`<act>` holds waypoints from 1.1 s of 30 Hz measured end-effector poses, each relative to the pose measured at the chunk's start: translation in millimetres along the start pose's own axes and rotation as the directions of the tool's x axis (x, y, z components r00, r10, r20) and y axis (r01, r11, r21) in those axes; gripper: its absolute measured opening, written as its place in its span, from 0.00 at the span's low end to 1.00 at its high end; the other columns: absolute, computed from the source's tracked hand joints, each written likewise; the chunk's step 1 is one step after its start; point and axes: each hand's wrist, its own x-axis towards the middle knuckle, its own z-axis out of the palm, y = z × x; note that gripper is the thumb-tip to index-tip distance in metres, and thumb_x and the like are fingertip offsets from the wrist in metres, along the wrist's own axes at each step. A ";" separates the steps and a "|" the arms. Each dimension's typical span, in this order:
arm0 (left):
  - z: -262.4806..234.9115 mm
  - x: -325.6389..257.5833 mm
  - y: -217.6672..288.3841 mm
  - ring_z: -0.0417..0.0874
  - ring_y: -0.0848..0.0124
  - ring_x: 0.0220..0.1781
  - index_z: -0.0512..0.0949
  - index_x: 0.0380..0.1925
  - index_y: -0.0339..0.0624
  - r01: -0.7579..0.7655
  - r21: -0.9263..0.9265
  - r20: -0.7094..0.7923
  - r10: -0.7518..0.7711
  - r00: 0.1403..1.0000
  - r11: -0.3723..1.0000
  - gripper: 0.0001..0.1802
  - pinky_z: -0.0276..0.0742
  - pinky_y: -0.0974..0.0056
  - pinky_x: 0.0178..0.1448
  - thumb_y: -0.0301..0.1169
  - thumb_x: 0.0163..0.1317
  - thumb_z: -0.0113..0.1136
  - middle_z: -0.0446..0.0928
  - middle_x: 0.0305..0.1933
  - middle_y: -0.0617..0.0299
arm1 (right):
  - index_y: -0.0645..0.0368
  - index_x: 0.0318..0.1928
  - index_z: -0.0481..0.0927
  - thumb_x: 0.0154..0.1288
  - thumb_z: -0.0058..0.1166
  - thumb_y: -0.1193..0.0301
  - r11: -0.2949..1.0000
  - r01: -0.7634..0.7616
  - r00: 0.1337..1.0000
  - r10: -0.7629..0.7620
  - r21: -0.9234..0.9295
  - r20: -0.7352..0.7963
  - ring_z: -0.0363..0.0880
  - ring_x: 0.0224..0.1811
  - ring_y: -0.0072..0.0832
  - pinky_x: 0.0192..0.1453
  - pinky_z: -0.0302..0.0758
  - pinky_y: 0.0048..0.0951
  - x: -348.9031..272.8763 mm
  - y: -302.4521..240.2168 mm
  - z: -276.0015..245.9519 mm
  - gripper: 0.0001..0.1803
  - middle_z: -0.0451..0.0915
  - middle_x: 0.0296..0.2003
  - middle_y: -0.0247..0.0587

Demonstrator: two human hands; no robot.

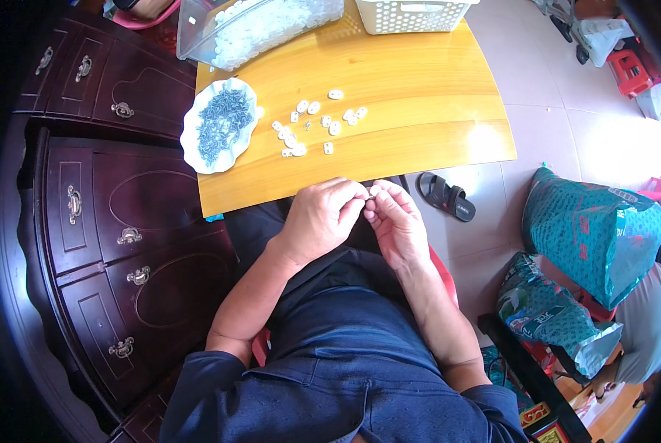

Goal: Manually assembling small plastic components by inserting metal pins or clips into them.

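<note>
My left hand (321,220) and my right hand (398,227) meet just off the table's near edge, fingertips pinched together. Between them is a small white piece (375,190), mostly covered by the fingers. A tiny darker bit shows beside it, too small to name. Ahead on the wooden table (419,96) lie several small white plastic pieces (313,108), oval or blocky, with holes. Among these sits a small metal bit (307,125). To the left, a scalloped white dish (191,142) holds a heap of small grey metal screws (223,122).
At the table's far side stand a clear bin (197,37) of white pieces and a white perforated basket (411,21). Dark wooden cabinets (146,192) line the left. A black sandal (446,196), teal sacks (592,229) and another person (649,317) are on the right.
</note>
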 end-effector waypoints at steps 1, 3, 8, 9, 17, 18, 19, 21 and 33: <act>-0.8 0.5 0.1 0.82 0.62 0.25 0.82 0.34 0.36 0.005 -0.003 0.013 -0.005 1.000 1.000 0.01 0.76 0.61 0.30 0.21 0.64 0.62 0.81 0.29 0.54 | 0.60 0.53 0.80 0.76 0.56 0.74 1.000 -0.005 1.000 0.005 -0.004 0.002 0.85 0.43 0.21 0.52 0.83 0.25 0.0 -0.2 0.2 0.09 0.84 0.44 0.34; -1.9 2.0 0.8 0.82 0.62 0.25 0.82 0.34 0.36 0.004 -0.005 0.021 -0.004 1.000 1.000 0.01 0.76 0.61 0.30 0.21 0.64 0.62 0.81 0.29 0.54 | 0.60 0.53 0.80 0.76 0.56 0.74 1.000 -0.008 1.000 0.008 -0.002 -0.001 0.84 0.43 0.21 0.52 0.83 0.25 0.5 0.0 0.1 0.09 0.84 0.44 0.34; -2.1 1.3 2.2 0.82 0.63 0.24 0.83 0.34 0.35 0.030 -0.071 0.061 -0.026 0.998 0.997 0.02 0.76 0.62 0.30 0.21 0.64 0.62 0.82 0.29 0.54 | 0.59 0.53 0.80 0.76 0.56 0.74 1.000 -0.021 1.000 0.021 -0.009 0.008 0.84 0.44 0.21 0.51 0.82 0.24 0.5 1.3 -0.5 0.09 0.84 0.43 0.34; -1.4 0.5 1.8 0.82 0.64 0.24 0.82 0.34 0.35 0.041 -0.085 0.061 -0.036 0.997 0.995 0.02 0.76 0.63 0.30 0.21 0.64 0.62 0.82 0.29 0.54 | 0.59 0.53 0.80 0.76 0.56 0.73 1.000 -0.031 0.999 0.031 0.000 0.009 0.84 0.44 0.20 0.50 0.82 0.24 0.2 1.2 0.1 0.09 0.84 0.43 0.34; -13.1 -6.4 0.5 0.82 0.73 0.25 0.82 0.35 0.34 0.105 -0.114 0.066 -0.098 0.993 0.988 0.02 0.76 0.67 0.31 0.19 0.64 0.62 0.82 0.29 0.57 | 0.60 0.53 0.81 0.75 0.58 0.72 0.999 -0.049 0.999 0.049 0.015 -0.001 0.84 0.40 0.21 0.48 0.83 0.23 1.8 -2.1 -2.7 0.09 0.85 0.43 0.36; -17.3 -9.2 -0.5 0.82 0.75 0.26 0.82 0.35 0.34 0.127 -0.137 0.051 -0.121 0.991 0.982 0.02 0.76 0.68 0.31 0.19 0.64 0.63 0.82 0.30 0.58 | 0.60 0.52 0.81 0.75 0.59 0.73 0.997 0.015 1.000 -0.016 -0.079 -0.008 0.84 0.40 0.20 0.48 0.83 0.23 1.0 -2.9 0.3 0.10 0.86 0.43 0.37; -21.9 -12.0 -2.0 0.82 0.76 0.27 0.82 0.36 0.34 0.148 -0.162 0.037 -0.144 0.989 0.976 0.02 0.76 0.69 0.32 0.18 0.64 0.63 0.83 0.30 0.59 | 0.61 0.52 0.82 0.75 0.59 0.73 0.982 0.078 0.997 -0.081 -0.172 -0.008 0.84 0.39 0.20 0.48 0.82 0.23 0.1 -3.5 3.5 0.10 0.86 0.43 0.37; -27.5 -18.0 -11.3 0.82 0.77 0.28 0.82 0.36 0.34 0.141 -0.163 0.007 -0.142 0.990 0.976 0.02 0.77 0.69 0.33 0.18 0.64 0.63 0.83 0.31 0.60 | 0.62 0.52 0.83 0.74 0.60 0.74 0.944 0.138 0.988 -0.150 -0.300 -0.018 0.84 0.39 0.20 0.48 0.82 0.23 -1.2 -5.2 8.5 0.09 0.86 0.42 0.37; -61.7 -48.7 -62.6 0.85 0.70 0.28 0.81 0.36 0.34 0.125 -0.023 -0.236 -0.127 0.964 0.992 0.05 0.78 0.67 0.35 0.17 0.62 0.64 0.82 0.30 0.56 | 0.63 0.43 0.87 0.67 0.64 0.77 -0.124 0.406 0.798 -0.435 -0.906 0.417 0.86 0.37 0.30 0.46 0.81 0.28 40.1 -53.8 57.3 0.06 0.87 0.37 0.44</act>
